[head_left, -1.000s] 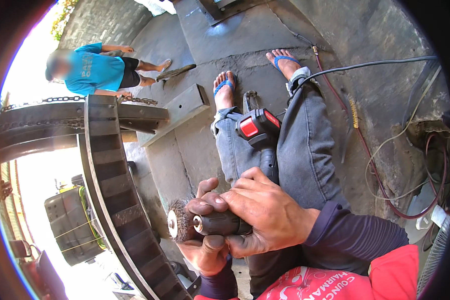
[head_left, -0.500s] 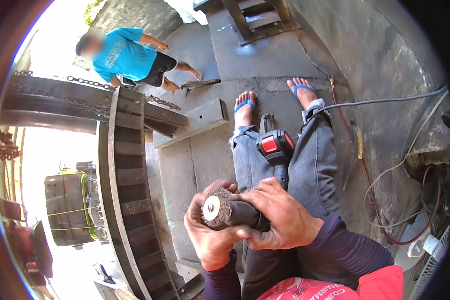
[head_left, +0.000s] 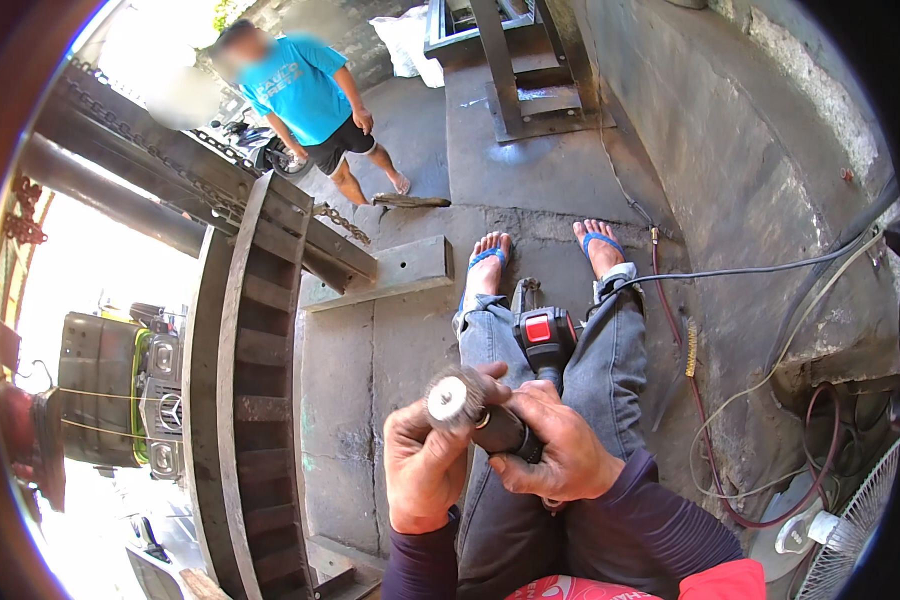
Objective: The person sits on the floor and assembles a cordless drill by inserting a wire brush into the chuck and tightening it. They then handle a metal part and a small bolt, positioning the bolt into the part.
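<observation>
In front of my lap I hold a black cylindrical tool body with a round wire brush (head_left: 455,397) on its end, a pale metal disc at the brush's centre. My left hand (head_left: 425,460) is closed around the brush, its thumb at the lower edge and its fingertips partly hidden behind. My right hand (head_left: 560,445) wraps the black cylinder (head_left: 505,433). Beyond them, a black and red power tool (head_left: 545,335) sits between my lower legs, its near end partly hidden by my right hand.
A long ribbed steel piece (head_left: 265,380) stands at the left, near a steel beam (head_left: 385,275). A person in a blue shirt (head_left: 300,90) stands far left. A dark cable (head_left: 740,272) and a red hose (head_left: 705,450) run along the right, near a fan (head_left: 855,525).
My left hand has shifted from under the cylinder up around the brush, its thumb off the cylinder. The brush sits slightly farther right and up. The view has tilted; the other person appears more upright.
</observation>
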A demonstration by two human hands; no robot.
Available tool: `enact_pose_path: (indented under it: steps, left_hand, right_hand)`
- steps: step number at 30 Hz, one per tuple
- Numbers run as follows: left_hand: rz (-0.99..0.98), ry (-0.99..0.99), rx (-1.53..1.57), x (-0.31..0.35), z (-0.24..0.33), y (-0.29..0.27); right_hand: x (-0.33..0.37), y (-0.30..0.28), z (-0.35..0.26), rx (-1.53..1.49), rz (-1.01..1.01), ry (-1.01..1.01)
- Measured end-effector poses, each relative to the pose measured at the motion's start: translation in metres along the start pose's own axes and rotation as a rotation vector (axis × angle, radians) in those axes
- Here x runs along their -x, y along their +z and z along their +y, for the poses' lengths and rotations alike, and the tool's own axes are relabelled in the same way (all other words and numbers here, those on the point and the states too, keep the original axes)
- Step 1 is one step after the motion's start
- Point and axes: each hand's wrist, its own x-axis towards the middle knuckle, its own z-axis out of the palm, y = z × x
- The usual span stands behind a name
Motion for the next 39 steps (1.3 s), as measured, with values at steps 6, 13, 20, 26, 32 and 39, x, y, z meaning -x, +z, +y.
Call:
enact_pose_path:
  steps: [6,13,20,26,32,39]
  left_hand:
    - [0.076,0.048,0.401,-0.021,0.026,-0.011]
    - [0.161,-0.224,0.735,-0.019,0.015,0.000]
    - [0.212,-0.040,0.293,0.023,-0.012,0.002]
    - [0.254,-0.262,-0.124,0.092,-0.031,0.015]
    - [0.198,-0.356,-0.357,0.100,-0.040,0.020]
    - [0.109,-0.316,-0.452,0.104,-0.048,0.020]
  right_hand:
    - [0.002,-0.009,-0.006,-0.100,0.034,0.163]
    - [0.000,-0.018,-0.016,-0.315,0.105,0.297]
    - [-0.007,-0.032,-0.006,-0.102,0.075,0.195]
    - [-0.008,-0.028,0.000,-0.216,0.170,0.155]
    - [-0.036,-0.040,0.007,-0.420,0.355,0.198]
    - [-0.040,-0.098,0.000,-0.369,0.448,0.072]
